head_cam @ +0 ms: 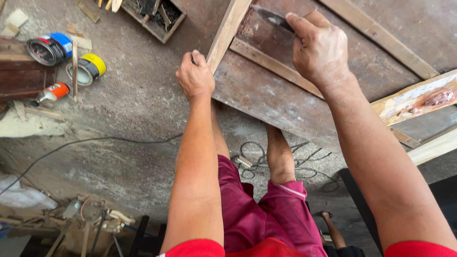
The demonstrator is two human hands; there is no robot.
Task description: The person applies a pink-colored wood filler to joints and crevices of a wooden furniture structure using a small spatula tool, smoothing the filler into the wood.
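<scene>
My left hand (194,75) grips the near end of a pale wooden strip (230,27) that runs away from me along the corner of a worn brown wooden panel (266,97). My right hand (318,47) is closed around a dark flat blade (275,19), a putty knife or scraper, whose tip rests on the recessed face of the panel. A raised wooden rail (276,68) crosses the panel just below that hand. My legs in dark red shorts (257,214) stand under the panel's near edge.
On the dusty concrete floor at left lie two open cans (66,57), a small orange-capped bottle (51,92) and wood scraps. A box of offcuts (154,14) sits at top. A black cable (95,141) and wire coils (295,164) trail across. A filler-smeared board (419,97) lies at right.
</scene>
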